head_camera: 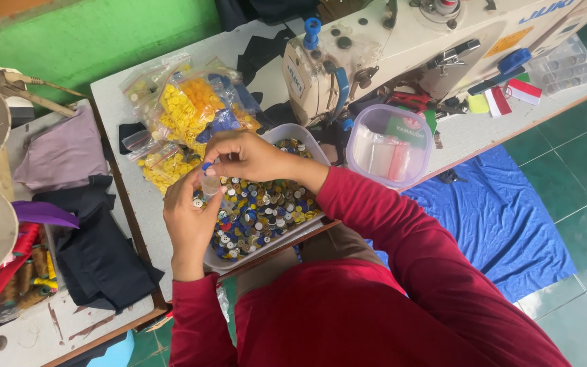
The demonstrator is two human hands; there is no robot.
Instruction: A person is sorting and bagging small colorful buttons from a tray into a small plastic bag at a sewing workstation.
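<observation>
My left hand (189, 216) holds a small clear plastic bag (210, 185) over a rectangular clear tray (300, 133) full of mixed buttons (259, 211) in blue, white, yellow and brown. A white button rests against my left fingers. My right hand (246, 155) pinches a small blue button (206, 166) at the mouth of that bag. Both sleeves are red.
Clear bags of yellow, orange and blue buttons (185, 112) lie behind the tray. A cream sewing machine (402, 41) stands at the back right, with a round lidded plastic tub (390, 144) beside it. Dark and purple cloth (83, 224) lies on the left table. A blue cloth (504, 217) covers the green floor.
</observation>
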